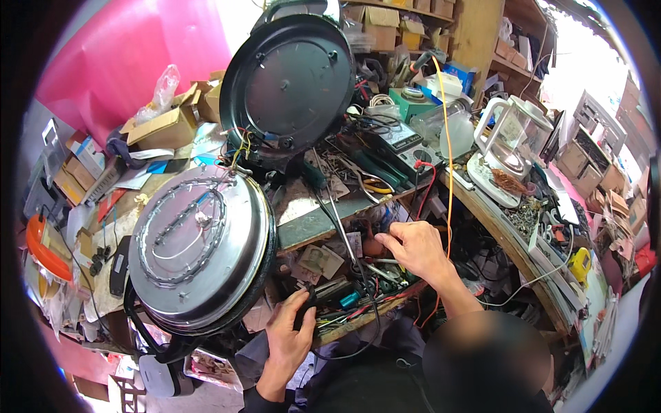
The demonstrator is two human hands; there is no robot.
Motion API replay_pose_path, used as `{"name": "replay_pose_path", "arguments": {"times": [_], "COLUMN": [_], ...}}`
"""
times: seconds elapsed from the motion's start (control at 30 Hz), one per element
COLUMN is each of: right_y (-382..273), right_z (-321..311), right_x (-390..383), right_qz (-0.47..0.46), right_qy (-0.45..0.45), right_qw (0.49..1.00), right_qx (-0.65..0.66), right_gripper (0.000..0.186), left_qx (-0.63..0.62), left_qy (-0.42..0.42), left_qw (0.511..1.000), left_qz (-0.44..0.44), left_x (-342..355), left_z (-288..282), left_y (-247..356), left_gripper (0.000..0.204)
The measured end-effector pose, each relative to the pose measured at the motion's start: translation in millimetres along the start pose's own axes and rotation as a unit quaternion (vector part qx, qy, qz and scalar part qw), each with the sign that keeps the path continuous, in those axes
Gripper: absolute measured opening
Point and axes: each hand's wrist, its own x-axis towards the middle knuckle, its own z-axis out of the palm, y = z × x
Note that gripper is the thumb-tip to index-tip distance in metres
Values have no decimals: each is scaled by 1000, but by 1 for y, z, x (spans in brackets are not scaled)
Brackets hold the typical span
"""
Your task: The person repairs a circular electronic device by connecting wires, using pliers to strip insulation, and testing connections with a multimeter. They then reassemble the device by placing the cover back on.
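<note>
My left hand (288, 339) is at the front left of an open drawer (336, 334), fingers curled and thumb close to them. A small black piece (308, 294) sits at its fingertips, its kind unclear. My right hand (418, 253) is over the drawer's right part, fingers folded in; what they hold, if anything, is hidden. Banknotes (318, 261), a teal-handled tool (350, 300) and several other hand tools lie in the drawer. On the left, a round metal appliance base (200, 255) rests bottom up, with wires across it; its black round lid part (284, 82) stands raised behind.
Pliers (379, 168) and a multimeter (420, 160) with a red lead lie on the bench beyond the drawer. An orange cord (449, 158) hangs before the right side. A glass jug (513, 134) stands on the right bench among small parts. Cardboard boxes (164, 128) crowd the back left.
</note>
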Motion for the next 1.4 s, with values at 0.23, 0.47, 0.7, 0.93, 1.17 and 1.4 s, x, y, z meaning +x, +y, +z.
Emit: {"name": "replay_pose_path", "arguments": {"times": [0.23, 0.47, 0.7, 0.93, 1.17, 1.4], "right_y": [3, -15, 43, 41, 50, 35], "right_z": [17, -5, -12, -13, 6, 0], "right_x": [7, 63, 196, 246, 266, 259], "right_qz": [-54, -68, -57, 41, 48, 2], "right_qy": [49, 130, 171, 4, -6, 58], "right_qw": [980, 987, 973, 986, 987, 972], "right_qx": [183, 73, -147, -164, -153, -226], "right_gripper": [13, 28, 19, 27, 46, 35], "left_qx": [-30, 0, 9, 18, 12, 11], "left_qy": [-14, -28, -60, -37, -48, -48], "left_qw": [999, 997, 994, 996, 996, 995], "left_qz": [-10, 71, 88, 82, 75, 89], "left_x": [-1, 0, 0, -4, -3, -3], "left_z": [0, 1, 2, 2, 2, 1], "left_y": [2, -4, -10, -14, -11, -11], "left_gripper": [28, 28, 29, 29, 25, 22]}}
